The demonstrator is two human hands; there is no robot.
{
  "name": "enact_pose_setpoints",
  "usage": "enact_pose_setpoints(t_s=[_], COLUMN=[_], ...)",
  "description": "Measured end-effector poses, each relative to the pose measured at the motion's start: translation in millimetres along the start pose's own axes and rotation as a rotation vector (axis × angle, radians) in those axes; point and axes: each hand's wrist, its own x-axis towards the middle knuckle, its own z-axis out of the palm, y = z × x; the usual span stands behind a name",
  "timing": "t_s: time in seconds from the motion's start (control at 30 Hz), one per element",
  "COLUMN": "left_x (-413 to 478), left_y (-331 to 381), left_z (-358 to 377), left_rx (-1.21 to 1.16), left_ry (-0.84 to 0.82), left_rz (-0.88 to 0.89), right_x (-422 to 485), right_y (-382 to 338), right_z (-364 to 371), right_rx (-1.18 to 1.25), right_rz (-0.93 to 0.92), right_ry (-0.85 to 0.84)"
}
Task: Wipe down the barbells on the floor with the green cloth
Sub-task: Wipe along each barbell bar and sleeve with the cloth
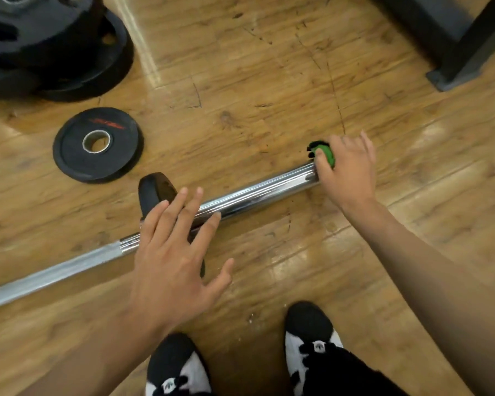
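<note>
A chrome barbell [257, 192] lies on the wooden floor, running from the lower left up to the right. A small black plate [155, 192] stands on it at the collar. My right hand [346, 170] grips the green cloth [325, 154] at the very end of the barbell's sleeve, with the cloth mostly hidden under the fingers. My left hand [175, 258] hovers with fingers spread over the bar near the black plate; I cannot tell whether it touches the bar.
A loose black weight plate [97, 144] lies flat on the floor at the left. A stack of larger black plates [49, 47] sits at the top left. A dark metal frame base [463, 44] stands at the top right. My two shoes [309, 338] are at the bottom.
</note>
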Motion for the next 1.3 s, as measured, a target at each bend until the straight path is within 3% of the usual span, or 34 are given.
enact_pose_setpoints(t_s=[0.1,0.17,0.23,0.3,0.37,0.43,0.5,0.53,0.63,0.7,0.77,0.9,1.03,1.13,1.2,1.23,1.3], left_x=[-8,2,15,20,12,-2,-14,-20,-35,-42,-49,-56,-58,-61,-61,-60,-57], left_y=[5,-5,-22,-29,-24,-9,6,12,24,30,37,47,51,52,50,49,47], left_z=[-9,-16,-19,-18,-12,-6,-3,-2,1,3,5,7,8,10,10,10,9], left_rx=[-0.126,-0.141,-0.107,-0.112,-0.155,-0.139,-0.104,-0.088,-0.04,-0.021,-0.012,0.012,0.006,0.015,0.017,0.014,0.007], left_ry=[0.055,0.074,0.008,-0.125,-0.178,-0.118,-0.053,-0.037,0.015,0.046,0.073,0.109,0.139,0.151,0.152,0.147,0.141], left_rz=[0.014,-0.013,-0.029,-0.046,-0.052,-0.014,-0.016,-0.016,0.016,0.035,0.033,0.038,0.025,0.035,0.055,0.06,0.055], right_x=[-28,-62,-83,-86,-84,-86,-95,-105,-144,-150,-141,-116,-119,-153,-156,-149,-135], right_y=[-22,-35,-25,2,23,21,-13,-35,-81,-67,-26,35,-12,-66,-61,-46,-6], right_z=[-7,-7,-12,-18,-22,-26,-26,-24,-20,-24,-30,-42,-35,-30,-32,-34,-37], right_rx=[0.06,0.104,0.091,0.042,-0.005,-0.003,0.016,0.033,0.129,0.115,0.065,0.003,0.017,0.086,0.083,0.068,0.065], right_rz=[0.065,-0.06,-0.224,-0.252,-0.106,0.126,0.235,0.187,-0.278,-0.439,-0.344,0.052,0.246,-0.119,-0.361,-0.413,-0.322], right_ry=[0.016,0.035,-0.008,-0.019,0.018,0.043,0.062,0.055,-0.064,-0.106,-0.078,0.027,0.023,-0.098,-0.139,-0.146,-0.102])
